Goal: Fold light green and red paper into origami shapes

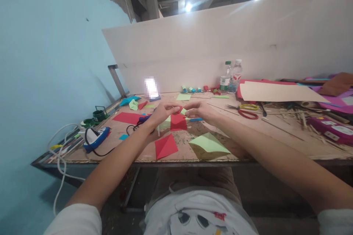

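Note:
Over the middle of the table, my left hand (166, 113) pinches a small piece of red paper (179, 109) at its fingertips. Close by on the right, my right hand (202, 112) has its fingers curled together beside that piece; what they hold, if anything, is too small to make out. Below the hands lies a red paper square (178, 122), overlapping light green paper. Nearer the front edge are a creased red square (166, 146) and a creased light green square (209, 143). A blue stick-like tool (196, 119) rests under my right hand.
Yellow-and-red-handled scissors (248, 111) lie to the right, before stacked paper sheets (278, 92). Two plastic bottles (225, 79) and small folded paper pieces (191, 90) stand at the back. A power strip (96, 139) with cables sits left. A lit screen (151, 88) leans behind.

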### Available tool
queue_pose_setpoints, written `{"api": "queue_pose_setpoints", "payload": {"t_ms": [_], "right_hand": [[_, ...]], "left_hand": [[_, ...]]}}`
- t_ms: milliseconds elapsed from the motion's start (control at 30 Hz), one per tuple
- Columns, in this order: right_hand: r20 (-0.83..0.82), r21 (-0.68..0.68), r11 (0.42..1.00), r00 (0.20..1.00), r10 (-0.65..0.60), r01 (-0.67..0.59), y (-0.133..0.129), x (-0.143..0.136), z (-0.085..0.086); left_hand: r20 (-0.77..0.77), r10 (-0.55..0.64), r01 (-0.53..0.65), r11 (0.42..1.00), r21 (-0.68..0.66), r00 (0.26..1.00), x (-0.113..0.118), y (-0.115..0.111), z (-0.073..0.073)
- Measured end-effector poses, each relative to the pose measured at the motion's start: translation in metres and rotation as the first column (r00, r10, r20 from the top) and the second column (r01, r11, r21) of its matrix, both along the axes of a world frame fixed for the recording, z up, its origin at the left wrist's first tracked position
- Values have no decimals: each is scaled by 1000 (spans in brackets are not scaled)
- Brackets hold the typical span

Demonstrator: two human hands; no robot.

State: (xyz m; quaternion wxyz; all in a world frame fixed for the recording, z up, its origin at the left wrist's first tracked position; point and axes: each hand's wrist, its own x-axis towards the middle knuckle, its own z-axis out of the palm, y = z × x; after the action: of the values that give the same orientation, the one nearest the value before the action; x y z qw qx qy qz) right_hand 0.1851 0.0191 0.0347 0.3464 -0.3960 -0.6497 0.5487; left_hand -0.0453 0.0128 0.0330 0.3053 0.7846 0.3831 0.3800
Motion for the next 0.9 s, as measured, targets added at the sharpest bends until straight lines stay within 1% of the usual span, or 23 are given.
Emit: {"api": "queue_pose_setpoints", "payload": {"t_ms": [167,400,533,733,900], "right_hand": [[26,17,1000,1000,6,-6,-4,1,2],[62,58,998,998,28,-31,-16,4,10],[80,50,998,997,22,-26,-19,4,12],[56,23,1000,998,15,-16,-13,2,8],[-7,-12,999,999,36,-36,-6,1,4]], "left_hand": [[-16,5,-5,1000,-2,1000,2,2,-3],[-30,52,-51,999,17,998,4,0,-4],[-27,69,-68,997,29,997,5,-1,-4],[-31,65,-64,998,28,997,7,-3,-4],[-50,17,-16,999,28,999,2,-4,2]]}}
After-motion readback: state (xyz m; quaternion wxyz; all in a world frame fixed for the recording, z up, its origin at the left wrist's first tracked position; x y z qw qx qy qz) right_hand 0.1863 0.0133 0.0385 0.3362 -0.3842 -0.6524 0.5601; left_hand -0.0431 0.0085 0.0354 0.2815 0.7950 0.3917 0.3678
